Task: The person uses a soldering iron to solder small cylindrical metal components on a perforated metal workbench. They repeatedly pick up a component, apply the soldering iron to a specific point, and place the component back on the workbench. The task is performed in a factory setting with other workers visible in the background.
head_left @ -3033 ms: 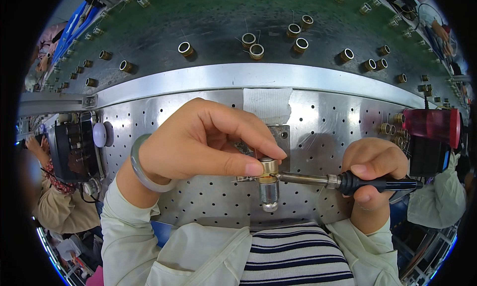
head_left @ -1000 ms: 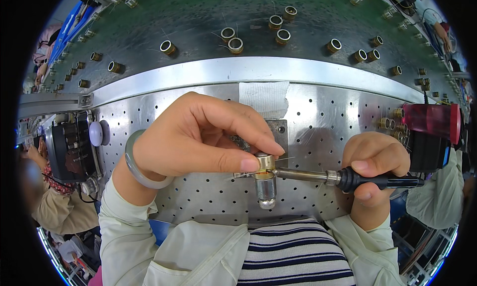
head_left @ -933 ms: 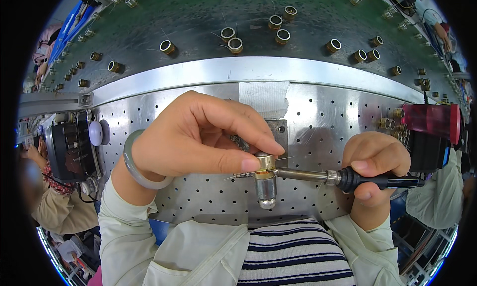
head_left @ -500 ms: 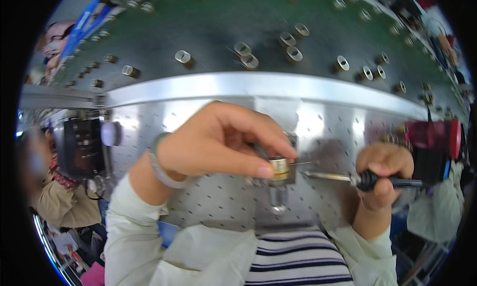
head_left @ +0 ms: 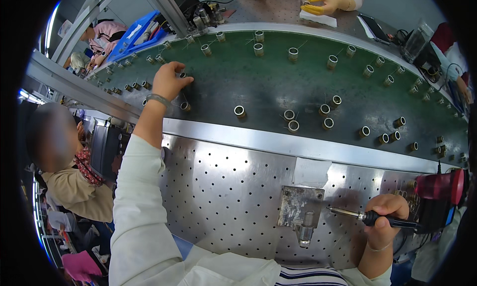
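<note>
My left hand (head_left: 169,82) reaches over the green conveyor belt at the far left. Its thumb and fingers pinch a small brass-coloured cylinder (head_left: 183,75), mostly hidden by the hand. Just below, another such cylinder (head_left: 185,106) stands on the belt. A soldering iron (head_left: 370,218) is gripped in my right hand (head_left: 385,214) by its black handle, its tip pointing left. Left of that tip lies a worn metal plate fixture (head_left: 293,206) with a shiny round post (head_left: 305,232) at its front, no cylinder on it.
Many short cylinders with thin wires stand along the belt (head_left: 223,82). A metal rail (head_left: 238,140) borders the perforated steel worktop (head_left: 223,191). At right is a red and black device (head_left: 439,186). Across the belt, a person's yellow-tipped hand (head_left: 323,4) works; another person (head_left: 79,181) sits at left.
My left hand has moved from above the fixture far out to the left over the belt, and the view has shifted. The soldering iron stays in my right hand beside the fixture.
</note>
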Demonstrator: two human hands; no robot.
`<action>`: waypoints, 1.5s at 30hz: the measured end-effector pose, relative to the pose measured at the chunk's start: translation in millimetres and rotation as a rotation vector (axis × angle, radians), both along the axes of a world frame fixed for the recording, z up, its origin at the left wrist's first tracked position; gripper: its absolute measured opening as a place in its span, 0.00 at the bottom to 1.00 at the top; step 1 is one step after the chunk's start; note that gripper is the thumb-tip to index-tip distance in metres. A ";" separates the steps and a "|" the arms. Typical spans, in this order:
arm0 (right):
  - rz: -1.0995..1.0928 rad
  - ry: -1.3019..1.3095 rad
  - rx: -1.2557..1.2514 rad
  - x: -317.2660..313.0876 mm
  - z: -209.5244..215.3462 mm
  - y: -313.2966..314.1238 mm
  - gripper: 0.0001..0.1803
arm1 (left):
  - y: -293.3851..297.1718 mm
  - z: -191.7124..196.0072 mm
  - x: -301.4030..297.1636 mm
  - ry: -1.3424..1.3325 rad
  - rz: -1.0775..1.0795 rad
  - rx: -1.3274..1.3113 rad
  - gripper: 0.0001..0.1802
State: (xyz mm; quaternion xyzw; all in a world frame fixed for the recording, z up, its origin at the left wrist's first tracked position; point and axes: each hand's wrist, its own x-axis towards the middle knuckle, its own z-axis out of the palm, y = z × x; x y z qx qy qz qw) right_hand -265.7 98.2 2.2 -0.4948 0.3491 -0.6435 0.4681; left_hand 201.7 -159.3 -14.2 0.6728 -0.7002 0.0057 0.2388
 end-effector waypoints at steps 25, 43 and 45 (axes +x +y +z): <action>0.044 0.229 0.075 -7.5 22.7 18.2 0.18 | 45.3 32.8 -50.7 -0.031 -0.050 -0.300 0.21; -0.022 -0.073 0.110 -6.3 17.8 7.9 0.08 | 49.4 37.0 -221.1 0.164 -0.755 0.022 0.11; -0.009 -0.088 0.096 -5.7 18.4 8.3 0.08 | 49.2 48.0 -204.4 0.100 -0.709 0.025 0.13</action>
